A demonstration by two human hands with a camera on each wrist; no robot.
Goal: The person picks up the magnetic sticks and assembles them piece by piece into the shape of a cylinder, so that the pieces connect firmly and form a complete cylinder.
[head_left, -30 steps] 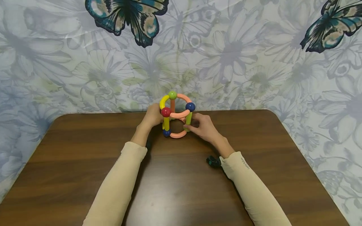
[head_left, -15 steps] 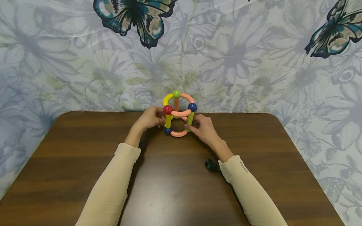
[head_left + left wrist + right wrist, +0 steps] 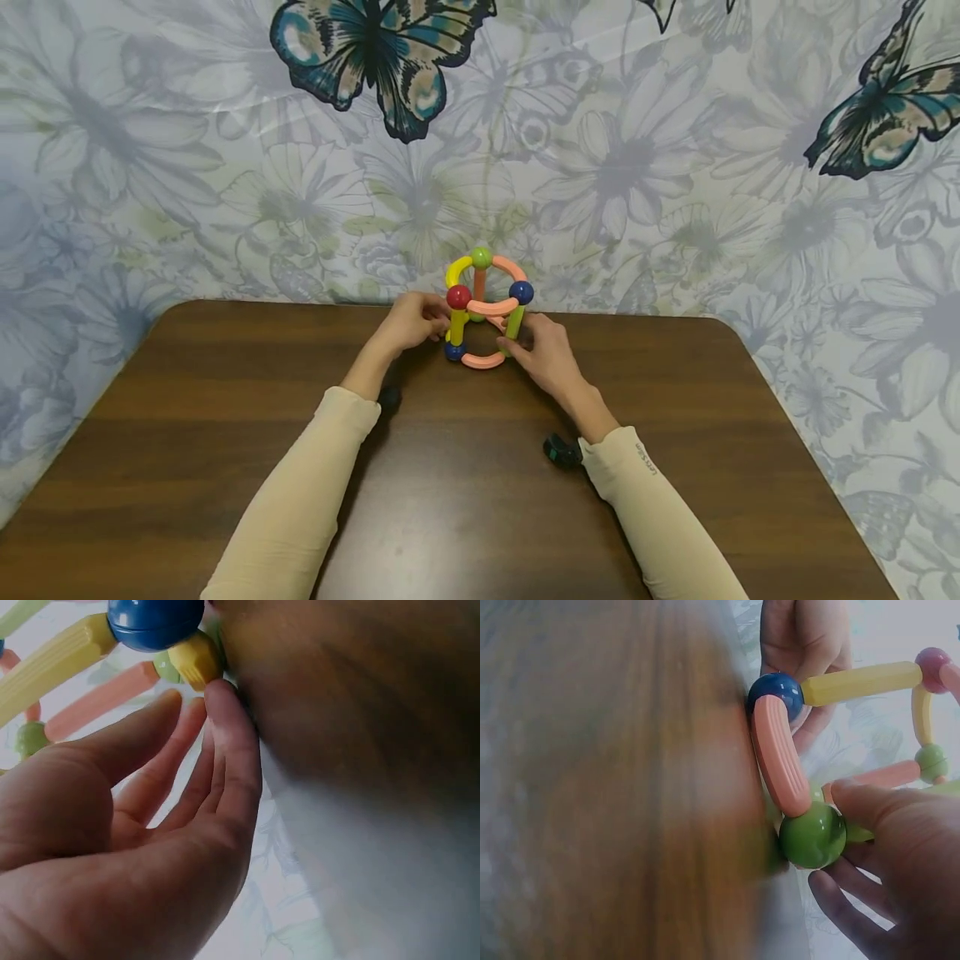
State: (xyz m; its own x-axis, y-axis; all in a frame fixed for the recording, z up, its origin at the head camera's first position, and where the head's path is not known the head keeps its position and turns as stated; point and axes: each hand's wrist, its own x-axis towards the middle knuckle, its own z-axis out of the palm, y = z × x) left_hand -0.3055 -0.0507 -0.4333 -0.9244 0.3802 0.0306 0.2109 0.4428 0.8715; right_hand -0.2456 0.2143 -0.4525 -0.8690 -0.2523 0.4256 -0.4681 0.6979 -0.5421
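Note:
A ball-and-stick toy frame [image 3: 492,308], with coloured balls joined by straight and curved sticks, stands upright near the table's far edge. My right hand [image 3: 551,354] holds its lower right corner, with the thumb in front of an upright green stick [image 3: 515,322]. In the right wrist view, that thumb lies just above a green ball [image 3: 812,836] and the other fingers reach behind. At the left side, my left hand [image 3: 412,321] has loosely bent fingers. One fingertip meets a short yellow stick end [image 3: 196,664] under a blue ball [image 3: 154,622]; the thumb stands apart from it.
The brown wooden table [image 3: 465,500] has its far edge against a hanging cloth [image 3: 630,192] printed with flowers and butterflies. Dark wrist cameras, such as the right one [image 3: 562,451], sit under both wrists close to the tabletop.
My left hand has drawn back a little from behind the toy frame's left side, so its fingers show now. The right hand keeps its hold. The head view has shifted slightly.

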